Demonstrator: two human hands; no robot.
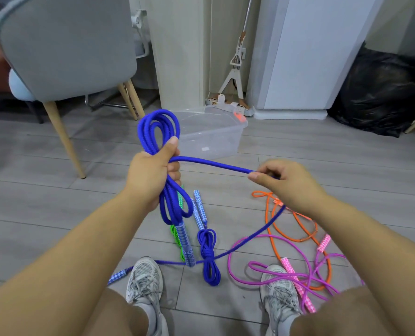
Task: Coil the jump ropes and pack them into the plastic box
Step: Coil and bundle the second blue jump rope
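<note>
My left arm (pixel 75 238) and right arm (pixel 361 238), both bare, reach forward. My left hand (pixel 153 175) is up in a fist, thumb on top, fingers curled round the coils of the rope (pixel 216 163). My right hand (pixel 286 183) sits off to the right, apart from the left, back up, thumb and forefinger pinching the rope's free strand.

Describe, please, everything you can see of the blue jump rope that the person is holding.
The blue jump rope is a thick, braided-looking cord. The left hand grips several long loops of it, which stand above the fist and hang below, with one blue-and-white patterned handle dangling under them. A single strand runs sideways to the right hand, which pinches it; from there it drops to the grey floor and trails to the second handle beside the left shoe.
</note>
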